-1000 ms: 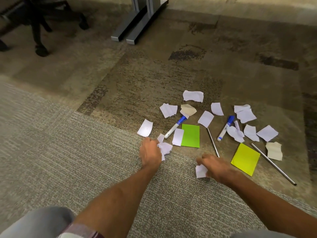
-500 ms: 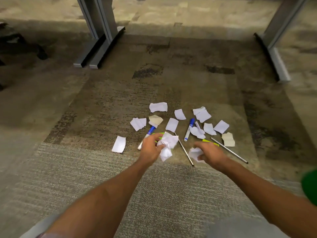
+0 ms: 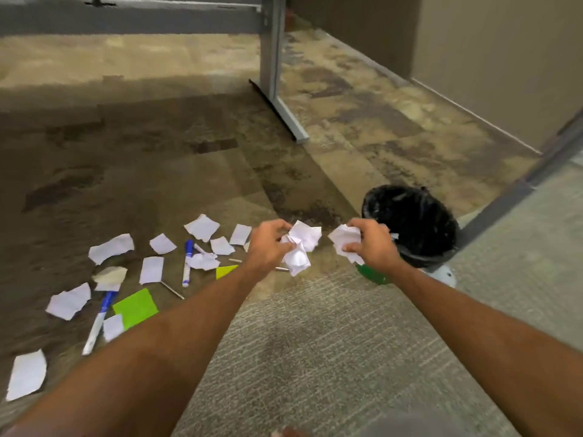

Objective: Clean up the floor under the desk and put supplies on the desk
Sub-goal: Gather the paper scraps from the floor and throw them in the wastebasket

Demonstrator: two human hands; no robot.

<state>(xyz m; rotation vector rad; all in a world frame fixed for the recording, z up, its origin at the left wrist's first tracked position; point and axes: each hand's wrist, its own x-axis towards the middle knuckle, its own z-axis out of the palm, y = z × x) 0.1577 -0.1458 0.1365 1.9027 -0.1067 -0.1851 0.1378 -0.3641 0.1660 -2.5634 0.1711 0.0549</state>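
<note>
- My left hand was closed around a crumpled wad of white paper at mid-frame, and my right hand was pinched shut on a smaller crumpled wad just beside it.
- The black-lined waste bin stood right of centre, just beyond my right hand; I judged the right wad had the shorter way to go, up and to the right, while the left wad had to cross past it.
- Both bundles hung above the carpet, apart from each other and not yet over the bin's mouth.
- Left on the floor at lower left I counted about a dozen loose scraps; some overlapped, so the count was rough.
- Two blue-capped markers lay there: one nearly upright in the frame, one slanting down-left.
- I saw two sticky-note pads: a green one and a yellow one, partly hidden behind my left forearm.
- Thin silver sticks: one clear, another mostly hidden by my arm.
</note>
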